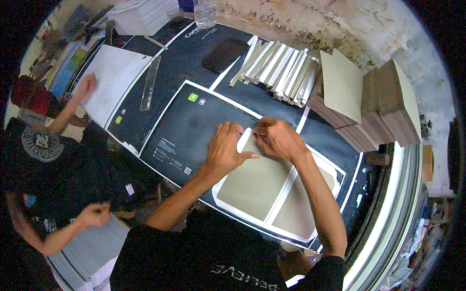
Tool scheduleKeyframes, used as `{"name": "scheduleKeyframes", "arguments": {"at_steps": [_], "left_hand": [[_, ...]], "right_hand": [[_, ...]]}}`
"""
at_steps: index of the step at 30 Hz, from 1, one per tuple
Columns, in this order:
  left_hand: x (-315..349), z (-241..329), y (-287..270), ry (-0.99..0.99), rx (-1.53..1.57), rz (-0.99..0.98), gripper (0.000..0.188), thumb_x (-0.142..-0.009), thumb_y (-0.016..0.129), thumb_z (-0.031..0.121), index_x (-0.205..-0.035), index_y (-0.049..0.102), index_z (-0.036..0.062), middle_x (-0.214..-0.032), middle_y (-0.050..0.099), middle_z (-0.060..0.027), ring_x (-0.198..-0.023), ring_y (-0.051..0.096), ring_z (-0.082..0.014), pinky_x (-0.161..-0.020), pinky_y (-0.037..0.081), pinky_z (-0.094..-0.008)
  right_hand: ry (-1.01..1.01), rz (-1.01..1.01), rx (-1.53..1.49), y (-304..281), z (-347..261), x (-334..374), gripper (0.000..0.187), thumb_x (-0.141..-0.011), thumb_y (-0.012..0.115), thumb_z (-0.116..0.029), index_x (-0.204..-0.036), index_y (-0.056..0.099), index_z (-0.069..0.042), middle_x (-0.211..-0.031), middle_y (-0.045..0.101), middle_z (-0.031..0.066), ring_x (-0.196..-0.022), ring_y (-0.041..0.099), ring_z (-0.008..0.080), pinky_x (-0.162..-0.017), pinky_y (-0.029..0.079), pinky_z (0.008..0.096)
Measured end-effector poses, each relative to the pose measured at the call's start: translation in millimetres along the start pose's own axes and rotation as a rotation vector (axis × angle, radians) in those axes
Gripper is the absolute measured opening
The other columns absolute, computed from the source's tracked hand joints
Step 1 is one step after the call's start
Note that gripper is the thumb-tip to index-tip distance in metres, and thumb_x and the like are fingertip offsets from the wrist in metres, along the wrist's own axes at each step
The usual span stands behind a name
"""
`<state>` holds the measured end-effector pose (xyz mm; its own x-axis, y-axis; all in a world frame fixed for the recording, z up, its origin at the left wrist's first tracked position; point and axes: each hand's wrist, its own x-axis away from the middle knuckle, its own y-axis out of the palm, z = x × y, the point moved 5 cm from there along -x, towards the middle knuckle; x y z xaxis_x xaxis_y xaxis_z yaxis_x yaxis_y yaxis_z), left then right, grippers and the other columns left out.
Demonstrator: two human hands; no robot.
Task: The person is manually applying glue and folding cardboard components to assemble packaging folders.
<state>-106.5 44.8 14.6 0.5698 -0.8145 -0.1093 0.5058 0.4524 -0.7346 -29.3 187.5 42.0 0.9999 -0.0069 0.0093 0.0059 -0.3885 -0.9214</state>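
A white-edged cover sheet (219,186) lies before me with two grey-beige boards on it. The larger board (252,186) is on the left and the smaller-looking board (297,209) on the right, with a pale strip (281,196) between them. My left hand (224,149) rests at the larger board's upper left corner, fingers stretched and thumb out over the board. My right hand (280,139) is closed at the board's far edge, fingertips pressed together by the white border. Whatever it pinches is hidden. Under everything lie black printed sheets (179,126).
Behind my hands lie loose board strips (281,70) and a dark phone-like slab (224,55). Stacked boards (340,92) stand at the right. Farther left are a clear ruler (150,85), a bottle (205,15) and a co-worker's hand (87,86) on a white sheet (114,72).
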Motion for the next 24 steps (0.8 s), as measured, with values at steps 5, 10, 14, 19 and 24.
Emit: {"name": "scheduleKeyframes", "arguments": {"at_steps": [5, 10, 14, 19, 24], "left_hand": [[0, 6, -1, 0.104, 0.038, 0.063, 0.084, -0.064, 0.096, 0.031, -0.128, 0.049, 0.0005, -0.126, 0.057, -0.0179, -0.117, 0.052, -0.0388, -0.098, 0.045, -0.0461], [-2, 8, -1, 0.322, -0.007, 0.03, 0.087, -0.074, 0.089, 0.032, -0.14, 0.043, -0.002, -0.143, 0.05, -0.0188, -0.126, 0.046, -0.0394, -0.103, 0.04, -0.0498], [0, 4, 7, 0.357, -0.129, -0.077, 0.08, -0.082, 0.08, 0.045, -0.145, 0.051, 0.0032, -0.148, 0.042, -0.0172, -0.125, 0.045, -0.0408, -0.106, 0.038, -0.0515], [0, 8, 22, 0.368, -0.377, -0.222, 0.071, -0.091, 0.071, 0.043, -0.145, 0.05, 0.003, -0.151, 0.04, -0.018, -0.126, 0.047, -0.0368, -0.102, 0.038, -0.05], [6, 6, 22, 0.337, -0.343, -0.178, 0.071, -0.091, 0.072, 0.04, -0.147, 0.047, 0.004, -0.144, 0.049, -0.0155, -0.121, 0.052, -0.0316, -0.101, 0.037, -0.0498]], "right_hand": [[-0.091, 0.164, 0.185, 13, -17, 16, 0.024, -0.084, 0.069, -0.012, -0.102, 0.071, 0.005, -0.099, 0.063, 0.0198, -0.096, 0.065, 0.0361, -0.087, 0.056, 0.0446], [0.037, 0.077, -0.035, 7, -16, 32, 0.036, -0.088, 0.063, -0.007, -0.124, 0.066, 0.002, -0.13, 0.062, 0.0247, -0.12, 0.062, 0.0394, -0.105, 0.052, 0.0427], [0.109, 0.228, -0.272, 13, -4, 54, 0.049, -0.088, 0.063, 0.0, -0.137, 0.059, -0.005, -0.13, 0.063, 0.0223, -0.118, 0.063, 0.0404, -0.104, 0.052, 0.0439], [0.121, 0.412, -0.306, 26, -6, 59, 0.075, -0.087, 0.057, 0.008, -0.157, 0.034, -0.01, -0.131, 0.062, 0.023, -0.114, 0.064, 0.0408, -0.101, 0.052, 0.0472], [0.132, 0.44, -0.409, 15, -17, 51, 0.095, -0.08, 0.054, 0.017, -0.162, 0.014, -0.009, -0.158, 0.031, 0.0266, -0.133, 0.05, 0.0439, -0.111, 0.044, 0.0497]]}}
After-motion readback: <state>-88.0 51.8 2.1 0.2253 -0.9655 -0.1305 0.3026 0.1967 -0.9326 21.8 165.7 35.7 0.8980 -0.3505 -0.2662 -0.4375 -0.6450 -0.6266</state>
